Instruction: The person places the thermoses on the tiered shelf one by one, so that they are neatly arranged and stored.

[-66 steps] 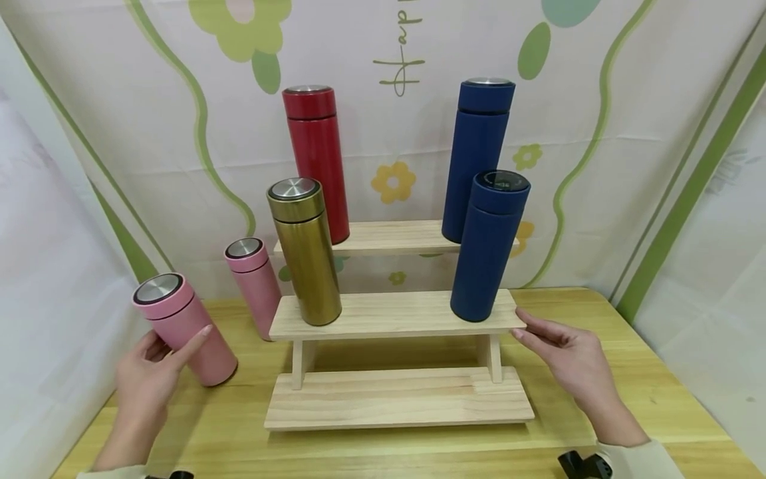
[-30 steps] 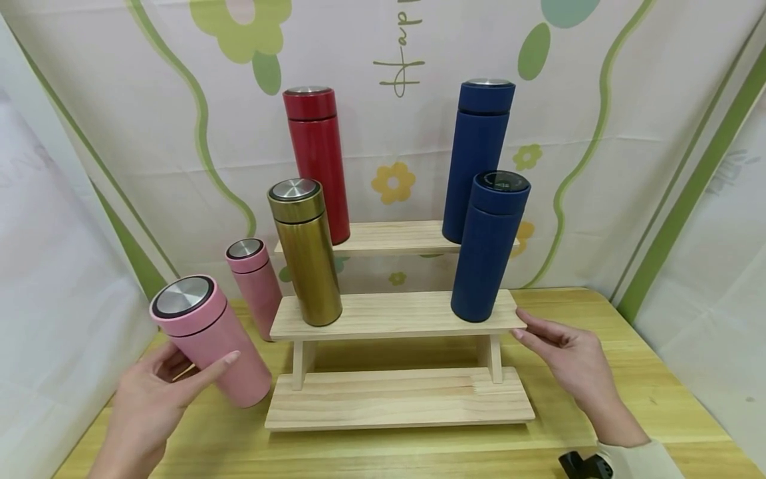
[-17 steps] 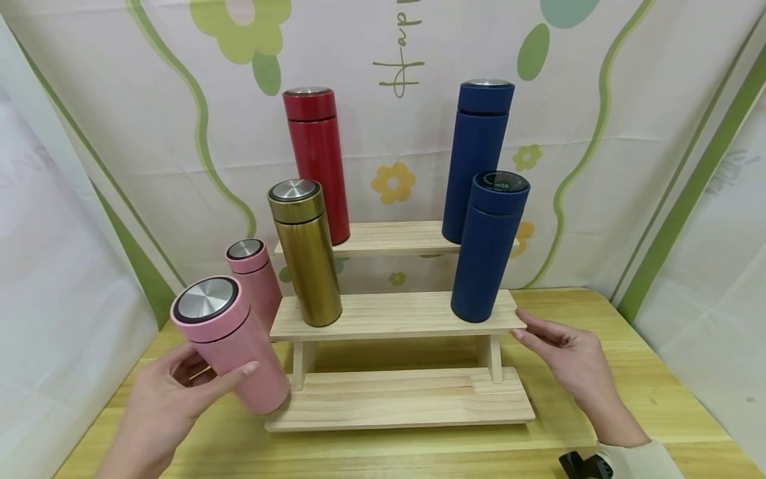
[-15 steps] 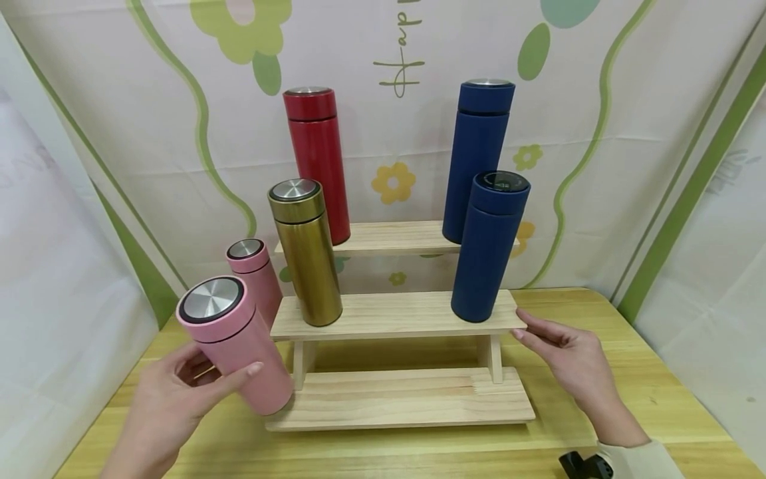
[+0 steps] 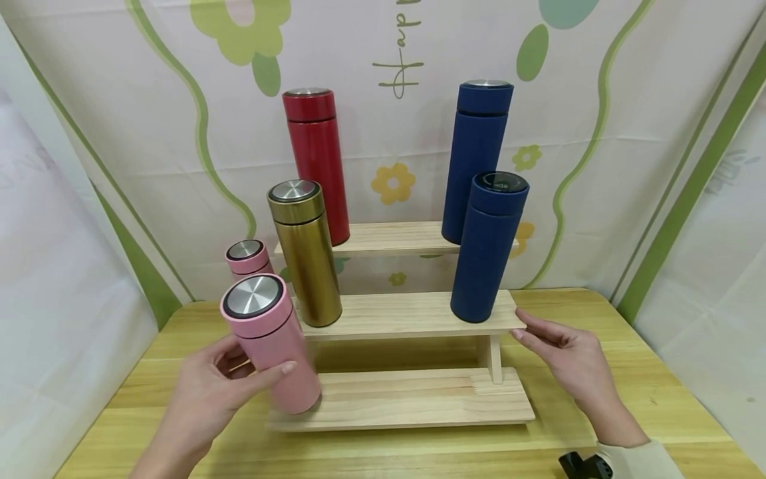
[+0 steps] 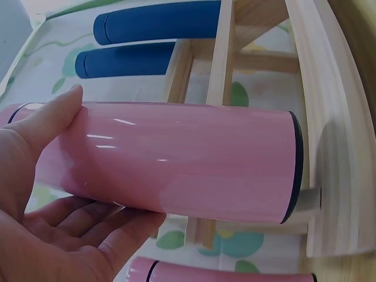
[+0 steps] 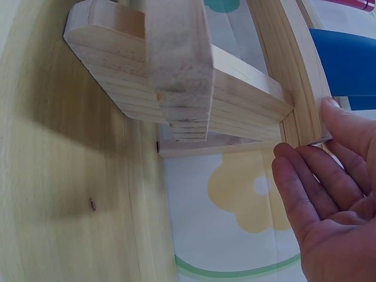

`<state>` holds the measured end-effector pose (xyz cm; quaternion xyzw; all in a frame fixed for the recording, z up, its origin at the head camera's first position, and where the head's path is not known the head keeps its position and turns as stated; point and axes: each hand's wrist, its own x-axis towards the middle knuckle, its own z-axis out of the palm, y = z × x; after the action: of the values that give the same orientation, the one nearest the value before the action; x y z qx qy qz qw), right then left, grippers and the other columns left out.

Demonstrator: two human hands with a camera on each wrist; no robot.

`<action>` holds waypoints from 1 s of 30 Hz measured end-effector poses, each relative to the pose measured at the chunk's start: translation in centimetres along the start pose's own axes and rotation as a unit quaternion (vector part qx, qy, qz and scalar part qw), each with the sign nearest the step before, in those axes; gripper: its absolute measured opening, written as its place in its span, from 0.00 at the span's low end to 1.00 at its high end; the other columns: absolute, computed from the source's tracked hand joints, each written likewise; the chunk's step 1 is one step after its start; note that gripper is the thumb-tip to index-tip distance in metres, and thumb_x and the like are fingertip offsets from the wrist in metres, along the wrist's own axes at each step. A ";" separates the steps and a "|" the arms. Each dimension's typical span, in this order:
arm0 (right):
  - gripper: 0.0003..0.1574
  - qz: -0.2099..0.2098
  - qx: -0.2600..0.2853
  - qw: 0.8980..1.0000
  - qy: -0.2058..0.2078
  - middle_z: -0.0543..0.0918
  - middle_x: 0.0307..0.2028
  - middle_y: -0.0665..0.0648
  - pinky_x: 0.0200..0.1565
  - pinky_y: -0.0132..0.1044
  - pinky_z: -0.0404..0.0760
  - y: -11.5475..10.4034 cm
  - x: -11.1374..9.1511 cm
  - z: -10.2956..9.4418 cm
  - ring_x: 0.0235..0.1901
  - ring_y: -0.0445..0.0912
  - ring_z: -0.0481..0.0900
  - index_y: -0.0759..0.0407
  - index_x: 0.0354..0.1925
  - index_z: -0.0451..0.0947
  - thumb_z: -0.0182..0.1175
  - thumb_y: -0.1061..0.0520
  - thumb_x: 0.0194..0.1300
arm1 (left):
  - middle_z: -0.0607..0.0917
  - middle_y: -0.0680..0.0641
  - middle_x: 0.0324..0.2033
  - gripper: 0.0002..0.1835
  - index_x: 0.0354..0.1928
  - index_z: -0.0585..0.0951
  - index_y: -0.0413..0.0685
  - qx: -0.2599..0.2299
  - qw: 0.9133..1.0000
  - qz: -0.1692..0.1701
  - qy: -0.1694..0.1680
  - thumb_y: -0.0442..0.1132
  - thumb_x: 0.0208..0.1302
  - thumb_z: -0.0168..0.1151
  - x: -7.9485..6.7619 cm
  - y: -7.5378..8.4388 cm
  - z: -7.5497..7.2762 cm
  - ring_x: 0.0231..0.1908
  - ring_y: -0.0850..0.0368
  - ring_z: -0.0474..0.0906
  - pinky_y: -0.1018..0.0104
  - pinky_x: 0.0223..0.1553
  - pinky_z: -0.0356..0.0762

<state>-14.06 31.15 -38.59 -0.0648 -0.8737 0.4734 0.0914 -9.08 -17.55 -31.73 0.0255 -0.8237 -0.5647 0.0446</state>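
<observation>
My left hand (image 5: pixel 200 392) grips a pink thermos (image 5: pixel 284 366) with a steel-topped lid, thumb along its front and fingers behind. It leans slightly over the left end of the lowest shelf of a three-tier wooden display stand (image 5: pixel 413 399). In the left wrist view a narrow gap shows between the thermos base (image 6: pixel 294 167) and the lowest shelf (image 6: pixel 341 153). At the other side, my right hand (image 5: pixel 571 362) pinches the right end of the middle shelf. The right wrist view has the thumb on the shelf's upper face, with fingertips (image 7: pixel 285 151) at its end.
On the middle shelf stand a gold thermos (image 5: pixel 311 273) and a blue one (image 5: pixel 491 253). A red thermos (image 5: pixel 317 159) and another blue thermos (image 5: pixel 475 159) occupy the top shelf. Behind the held thermos, a second pink thermos (image 5: pixel 250 266) is partly hidden. Printed fabric walls surround the table (image 5: pixel 652 399).
My left hand has carried the pink thermos rightward from the table's left side to over the lowest shelf, now overlapping the second pink thermos. My right hand has stayed at the middle shelf.
</observation>
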 end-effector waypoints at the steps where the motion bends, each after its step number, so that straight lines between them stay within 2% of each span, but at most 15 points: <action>1: 0.37 0.000 0.000 1.000 0.001 0.86 0.57 0.39 0.43 0.21 0.82 0.0 0.0 0.0 0.46 0.20 0.81 0.37 0.67 0.81 0.70 0.29 0.63 | 0.89 0.52 0.53 0.34 0.63 0.82 0.52 -0.002 1.000 0.001 -0.003 0.46 0.55 0.84 0.0 0.1 0.2 0.50 0.65 0.87 0.74 0.51 0.85; 11: 0.36 -0.002 -0.005 1.000 0.007 0.87 0.57 0.39 0.42 0.21 0.82 -0.1 -0.1 0.1 0.46 0.19 0.80 0.37 0.66 0.81 0.69 0.29 0.63 | 0.90 0.48 0.51 0.30 0.59 0.85 0.49 -0.035 0.998 0.039 -0.027 0.42 0.52 0.85 0.2 1.1 2.3 0.50 0.59 0.88 0.71 0.53 0.86; 20: 0.36 -0.003 -0.012 1.000 0.007 0.87 0.57 0.39 0.41 0.22 0.82 -0.2 -0.1 0.0 0.46 0.19 0.80 0.36 0.66 0.81 0.69 0.28 0.63 | 0.89 0.44 0.51 0.31 0.60 0.84 0.48 -0.068 0.996 0.040 -0.049 0.39 0.52 0.85 0.7 1.7 4.0 0.49 0.56 0.89 0.68 0.53 0.87; 30: 0.36 -0.002 -0.008 1.000 0.009 0.88 0.55 0.37 0.42 0.21 0.82 -0.3 -0.2 0.1 0.45 0.20 0.81 0.37 0.66 0.81 0.70 0.29 0.63 | 0.89 0.44 0.54 0.34 0.62 0.83 0.50 -0.115 0.985 0.053 -0.115 0.39 0.50 0.86 1.2 2.3 6.4 0.51 0.52 0.89 0.66 0.55 0.87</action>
<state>-13.92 30.92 -38.42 -0.0683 -0.8769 0.4653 0.0995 -10.94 -10.85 -31.82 -0.0888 -0.7530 -0.6517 -0.0180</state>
